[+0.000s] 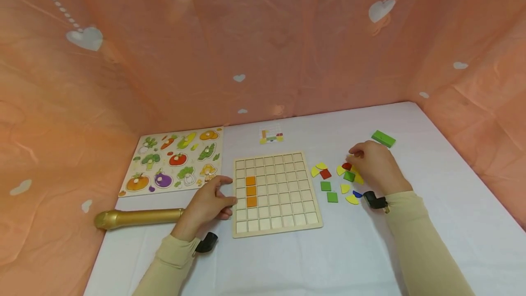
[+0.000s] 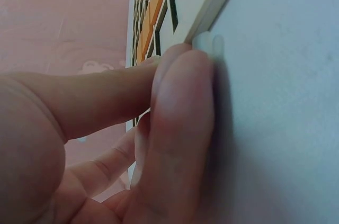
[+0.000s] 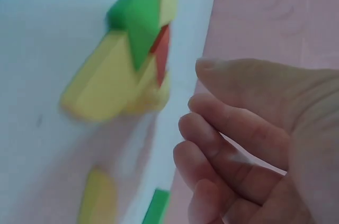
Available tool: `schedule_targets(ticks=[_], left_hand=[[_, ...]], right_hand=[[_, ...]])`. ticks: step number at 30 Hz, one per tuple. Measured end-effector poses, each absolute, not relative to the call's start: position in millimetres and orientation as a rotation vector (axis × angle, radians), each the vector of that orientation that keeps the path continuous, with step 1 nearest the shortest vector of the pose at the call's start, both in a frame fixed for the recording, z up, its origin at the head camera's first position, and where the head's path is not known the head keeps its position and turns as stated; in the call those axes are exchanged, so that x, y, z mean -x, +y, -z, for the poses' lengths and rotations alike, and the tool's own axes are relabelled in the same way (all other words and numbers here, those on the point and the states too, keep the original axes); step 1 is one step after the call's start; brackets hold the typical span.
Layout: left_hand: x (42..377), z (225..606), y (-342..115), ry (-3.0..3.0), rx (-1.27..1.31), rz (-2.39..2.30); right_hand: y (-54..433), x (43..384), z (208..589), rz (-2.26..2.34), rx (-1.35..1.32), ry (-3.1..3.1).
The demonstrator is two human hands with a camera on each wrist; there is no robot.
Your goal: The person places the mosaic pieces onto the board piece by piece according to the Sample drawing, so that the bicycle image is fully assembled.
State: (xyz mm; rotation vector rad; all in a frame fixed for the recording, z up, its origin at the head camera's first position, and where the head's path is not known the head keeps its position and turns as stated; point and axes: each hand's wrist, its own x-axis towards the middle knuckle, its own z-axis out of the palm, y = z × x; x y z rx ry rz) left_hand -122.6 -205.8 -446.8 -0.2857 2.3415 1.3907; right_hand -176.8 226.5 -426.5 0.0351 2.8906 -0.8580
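Note:
A square wooden grid board (image 1: pixel 279 195) lies flat, with several orange square tiles (image 1: pixel 251 191) in one column on its left part. My left hand (image 1: pixel 211 200) holds the board's left edge, its thumb and fingertips against the rim in the left wrist view. At the right, my right hand (image 1: pixel 374 163) hovers over a loose cluster of tiles. Its fingers are loosely curled, and nothing shows between them in the right wrist view. Under it are a red tile (image 1: pixel 347 166), a green tile (image 1: pixel 349 176) and yellow curved tiles (image 3: pixel 100 81), some partly hidden by the hand.
Green squares (image 1: pixel 326 186) and a red square (image 1: pixel 325 174) lie right of the board. A pattern card (image 1: pixel 271 134) lies behind it. Left are a vegetable puzzle (image 1: pixel 172 161) and a gold microphone (image 1: pixel 139 218). A green block (image 1: pixel 383 138) sits back right.

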Motion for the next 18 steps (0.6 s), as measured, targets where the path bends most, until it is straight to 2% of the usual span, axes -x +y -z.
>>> schedule_targets(ticks=[18], left_hand=[[124, 447, -205, 2.354, 0.292, -1.362]], right_hand=[[235, 186, 440, 0.853, -0.103, 2.864]])
